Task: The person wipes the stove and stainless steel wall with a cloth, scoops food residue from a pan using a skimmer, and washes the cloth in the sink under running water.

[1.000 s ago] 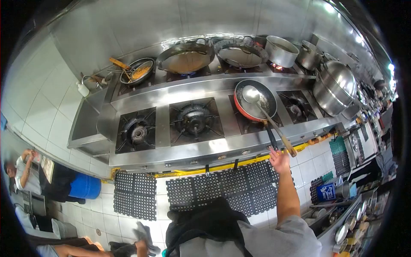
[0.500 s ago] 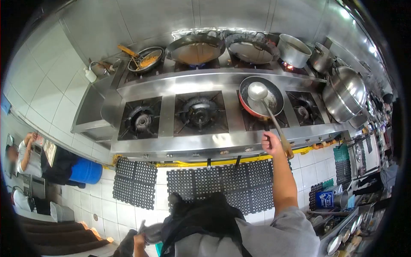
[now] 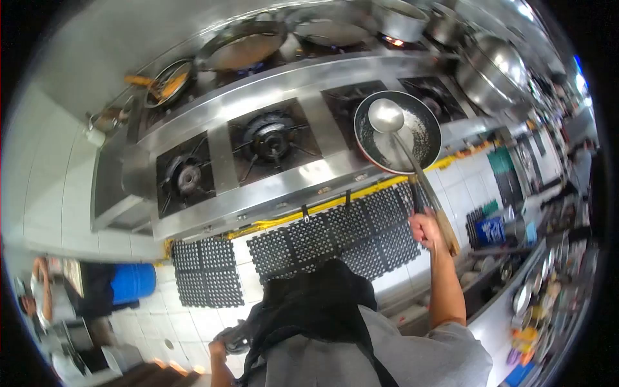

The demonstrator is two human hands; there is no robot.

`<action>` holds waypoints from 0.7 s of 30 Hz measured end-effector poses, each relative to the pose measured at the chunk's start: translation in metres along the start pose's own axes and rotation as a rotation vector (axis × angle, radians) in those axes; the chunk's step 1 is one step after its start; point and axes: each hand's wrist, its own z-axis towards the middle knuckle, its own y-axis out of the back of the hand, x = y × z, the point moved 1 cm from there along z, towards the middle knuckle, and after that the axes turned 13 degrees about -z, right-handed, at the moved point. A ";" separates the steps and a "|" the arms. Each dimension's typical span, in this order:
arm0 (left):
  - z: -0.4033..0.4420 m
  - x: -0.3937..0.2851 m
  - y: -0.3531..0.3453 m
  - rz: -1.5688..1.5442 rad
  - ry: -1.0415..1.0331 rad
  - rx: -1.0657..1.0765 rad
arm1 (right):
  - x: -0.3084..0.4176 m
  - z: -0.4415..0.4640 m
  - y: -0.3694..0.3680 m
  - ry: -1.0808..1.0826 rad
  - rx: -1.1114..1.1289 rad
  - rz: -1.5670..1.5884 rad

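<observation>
Steel along the front edge of the stove (image 3: 309,174) now lies partly under the frying pan (image 3: 422,137), which has moved from its place over the burner half a second ago toward the person, the ladle (image 3: 386,117) still resting in it. Fingers of the right hand (image 3: 424,229) are clenched round the pan's black handle (image 3: 416,198), beside the ladle's wooden end; the left hand (image 3: 218,350) is low by a grey item (image 3: 236,339), its grip unclear.
</observation>
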 end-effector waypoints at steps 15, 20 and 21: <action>0.209 -0.189 -0.082 0.904 -0.095 0.188 | -0.203 -0.174 -0.064 -0.359 -0.336 0.114; 0.155 -0.253 -0.159 0.927 -0.250 0.346 | -0.273 -0.121 -0.044 -0.457 -0.191 0.195; 0.147 -0.259 -0.166 1.067 -0.231 0.332 | -0.270 -0.108 -0.038 -0.489 -0.120 0.244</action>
